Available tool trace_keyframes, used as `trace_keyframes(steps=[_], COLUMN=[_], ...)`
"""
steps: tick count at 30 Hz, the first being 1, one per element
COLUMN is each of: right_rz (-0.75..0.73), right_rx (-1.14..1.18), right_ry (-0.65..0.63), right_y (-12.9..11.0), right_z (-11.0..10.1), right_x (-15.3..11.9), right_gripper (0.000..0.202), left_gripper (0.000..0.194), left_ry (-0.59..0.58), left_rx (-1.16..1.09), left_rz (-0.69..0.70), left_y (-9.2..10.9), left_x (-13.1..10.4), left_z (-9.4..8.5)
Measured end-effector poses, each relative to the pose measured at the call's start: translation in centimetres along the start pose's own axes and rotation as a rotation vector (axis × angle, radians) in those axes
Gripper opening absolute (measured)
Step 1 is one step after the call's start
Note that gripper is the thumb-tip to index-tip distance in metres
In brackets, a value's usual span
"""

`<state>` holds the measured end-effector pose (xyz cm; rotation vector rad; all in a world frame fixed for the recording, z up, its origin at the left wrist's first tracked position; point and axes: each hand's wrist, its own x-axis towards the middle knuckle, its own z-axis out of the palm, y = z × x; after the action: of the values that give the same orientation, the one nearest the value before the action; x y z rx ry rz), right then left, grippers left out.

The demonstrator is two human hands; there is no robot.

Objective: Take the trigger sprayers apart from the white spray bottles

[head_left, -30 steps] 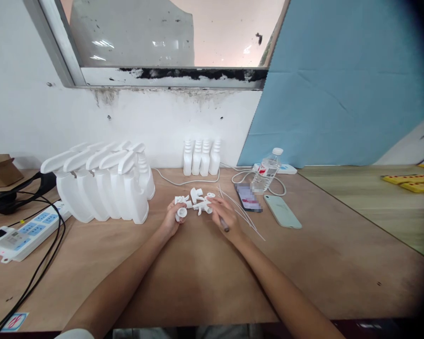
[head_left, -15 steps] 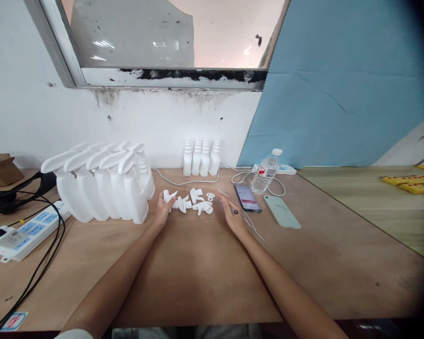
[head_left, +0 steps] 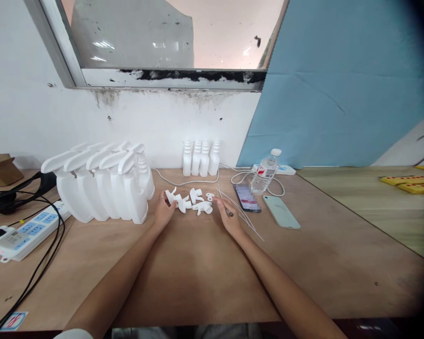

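Four white trigger sprayer heads cluster on the brown table; the left hand pinches the leftmost between thumb and fingers. At the cluster's three o'clock, small white rings sit just beside the fingertips of the right hand, which is curled around a dark pen. Four white bottles stand at twelve o'clock.

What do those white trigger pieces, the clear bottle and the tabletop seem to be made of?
The white trigger pieces look like smooth, hard plastic, judging by their even colour and moulded shapes. The clear bottle is probably thin, glossy plastic: see-through with pale highlights. The tabletop, unevenly brown with a soft sheen, may be wood or wood-look board.
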<state>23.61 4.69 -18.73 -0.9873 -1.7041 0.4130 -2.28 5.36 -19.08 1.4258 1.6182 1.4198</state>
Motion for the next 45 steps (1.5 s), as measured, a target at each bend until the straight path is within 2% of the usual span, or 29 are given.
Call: trace_keyframes(steps=[4, 9, 12, 15, 18, 20, 22, 24, 26, 30, 33, 36, 40, 43, 45], right_rz=[-0.006, -0.056, -0.065, -0.061, -0.069, -0.063, -0.056, -0.054, -0.054, -0.075, -0.148, -0.260, -0.323, -0.274, -0.192], right_rx=[0.003, 0.003, -0.004, -0.002, 0.007, 0.012, 0.010, 0.004, -0.001, -0.023, -0.037, -0.056, -0.052, 0.035, 0.111], right_ry=[-0.023, -0.041, -0.039, -0.043, -0.049, -0.051, -0.044, -0.034, -0.024, -0.002, 0.020, -0.024, -0.072, -0.127, -0.159], right_y=[-0.1, -0.1, -0.1, 0.1, 0.2, 0.2, 0.0, -0.2, -0.5, -1.1, -1.6, -2.5, -4.7, -6.7, -7.7], right_z=[0.3, 0.4, 0.5, 0.6, 0.7, 0.7, 0.7, 0.6, 0.5, 0.2, 0.0, 0.1, 1.0, 2.0, 2.5], right_x=[-0.1, -0.3, -0.3, -0.2, -0.1, -0.2, -0.2, -0.2, -0.2, 0.0, 0.0, -0.4, -1.4, -2.4, -3.1], right_gripper=[0.035, 0.033, 0.033, 0.031, 0.030, 0.030, 0.030, 0.031, 0.031, 0.029, 0.027, 0.024, 0.022, 0.021, 0.027], left_gripper=[0.034, 0.042, 0.039, 0.027, 0.020, 0.020, 0.020, 0.022, 0.028, 0.040, 0.035, 0.029, 0.028, 0.025, 0.023], left_ry=[-0.017, -0.048, -0.048, -0.012, 0.206, 0.381, 0.521, 0.622, 0.643, 0.505, 0.400, 0.308, 0.066, -0.160, -0.306], left_rx=[0.175, 0.308, 0.381, 0.474, 0.530, 0.542, 0.559, 0.577, 0.607, 0.688, 0.714, 0.695, 0.629, 0.523, 0.426], left_rz=[0.076, 0.144, 0.237, 0.488, 0.693, 0.721, 0.721, 0.666, 0.553, 0.291, 0.259, 0.330, 0.519, 0.669, 0.739], left_y=[0.0, -0.6, 0.3, 3.7, 9.0, 12.5, 15.2, 16.7, 17.2, 16.5, 16.4, 17.6, 19.7, 20.5, 20.7], left_x=[-0.3, -0.6, -0.4, -0.2, -0.2, -0.4, -0.7, -0.8, -0.8, -0.4, -0.5, -1.7, -4.7, -6.8, -7.8], left_z=[0.1, 0.6, 0.2, -1.9, -5.4, -8.0, -10.4, -12.2, -13.5, -14.7, -14.9, -14.4, -12.7, -10.9, -9.7])
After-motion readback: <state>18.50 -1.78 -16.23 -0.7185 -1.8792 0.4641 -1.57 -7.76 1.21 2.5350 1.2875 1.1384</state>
